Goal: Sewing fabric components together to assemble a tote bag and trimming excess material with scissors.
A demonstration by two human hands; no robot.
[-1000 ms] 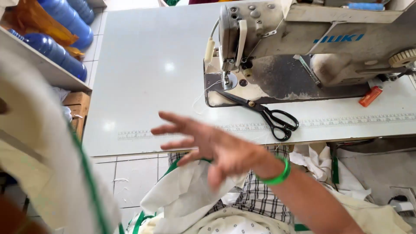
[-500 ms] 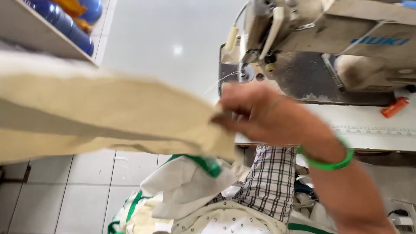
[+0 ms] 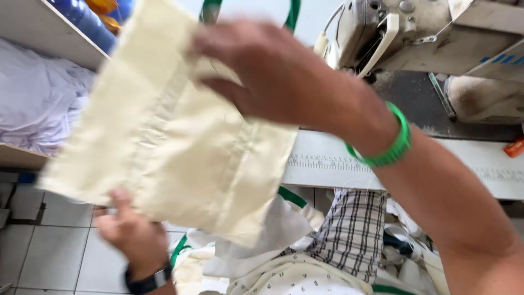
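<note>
A cream cloth bag (image 3: 169,136) with green handles (image 3: 295,11) hangs stretched in the air in front of me. My right hand (image 3: 267,71), with a green band at the wrist, grips its upper edge near the handles. My left hand (image 3: 131,232), wearing a black watch, pinches the bag's lower left edge from below. The bag hides much of the white sewing table (image 3: 415,164) behind it.
An industrial sewing machine (image 3: 431,38) stands on the table at upper right, with an orange object (image 3: 513,147) beside it. A pile of cloth, checked fabric (image 3: 355,235) and more green-handled bags (image 3: 262,262) lies below. A shelf with white fabric (image 3: 38,104) and blue spools (image 3: 93,19) is at left.
My right hand reached out, took the cream bag and lifted it up. My left hand has come in from below and taken its lower edge. The view shifted left and down.
</note>
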